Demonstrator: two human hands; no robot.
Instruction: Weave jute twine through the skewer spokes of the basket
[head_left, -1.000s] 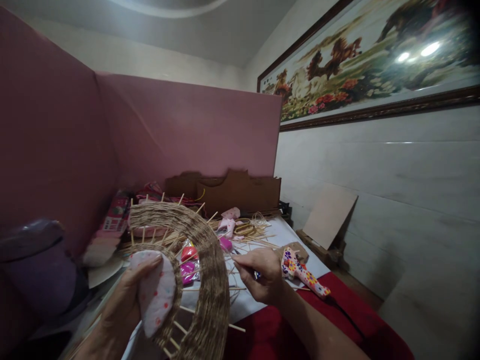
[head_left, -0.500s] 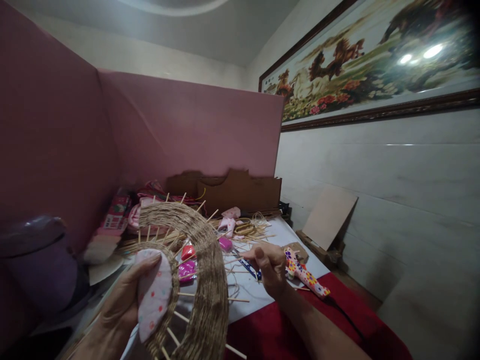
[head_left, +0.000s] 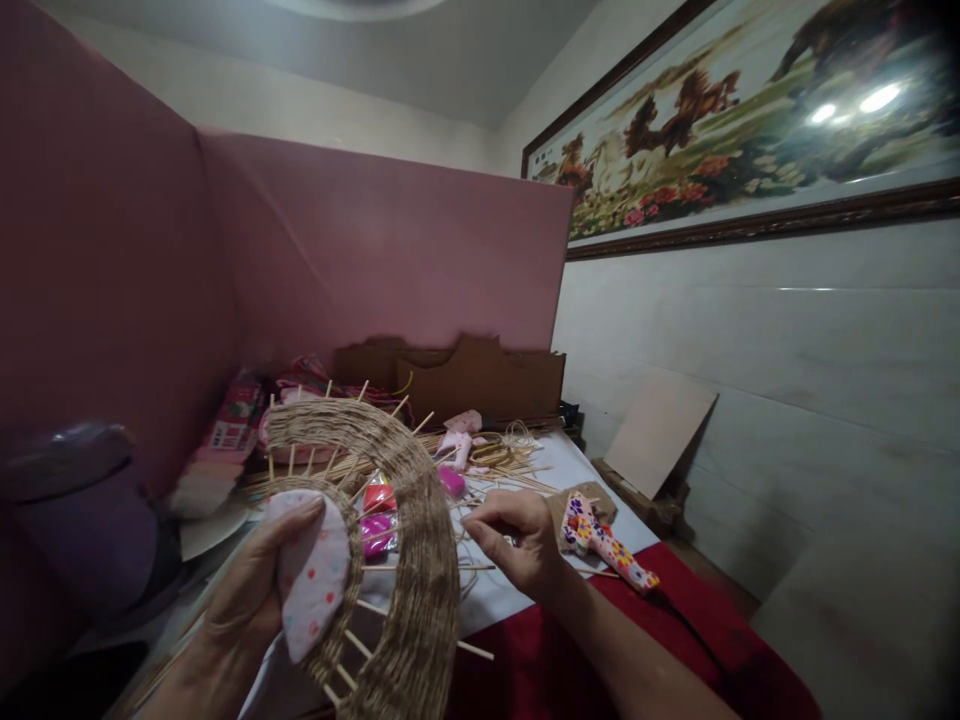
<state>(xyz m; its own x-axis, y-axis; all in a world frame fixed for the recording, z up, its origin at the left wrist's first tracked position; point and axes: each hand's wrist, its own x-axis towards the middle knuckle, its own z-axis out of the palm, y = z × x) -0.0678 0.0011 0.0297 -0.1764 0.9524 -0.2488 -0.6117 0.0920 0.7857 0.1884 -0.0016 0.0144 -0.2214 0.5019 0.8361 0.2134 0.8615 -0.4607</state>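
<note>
My left hand (head_left: 259, 580) is closed on a half-round woven twine fan, gripping its white spotted cloth centre (head_left: 311, 590) with the thumb on top. Thin wooden sticks fan out through the broad brown twine band (head_left: 424, 530), and their ends poke past its outer edge. To the right of the band is my right hand (head_left: 521, 540), raised over the table with thumb and forefinger pinched together. Anything between those fingertips is too small to make out. One stick's tip reaches close below them.
Red and magenta packets (head_left: 379, 530) lie behind the fan. Loose sticks and twine (head_left: 510, 455) cover the table's back, near a cardboard sheet (head_left: 480, 380). A flower-patterned glue gun (head_left: 611, 545) rests at right by the red cloth (head_left: 675, 650). At left stands a purple bin (head_left: 82, 540).
My right hand has turned and its fingers have come together in a pinch, a little left and lower, now covering the blue-handled tool. The fan has shifted only slightly.
</note>
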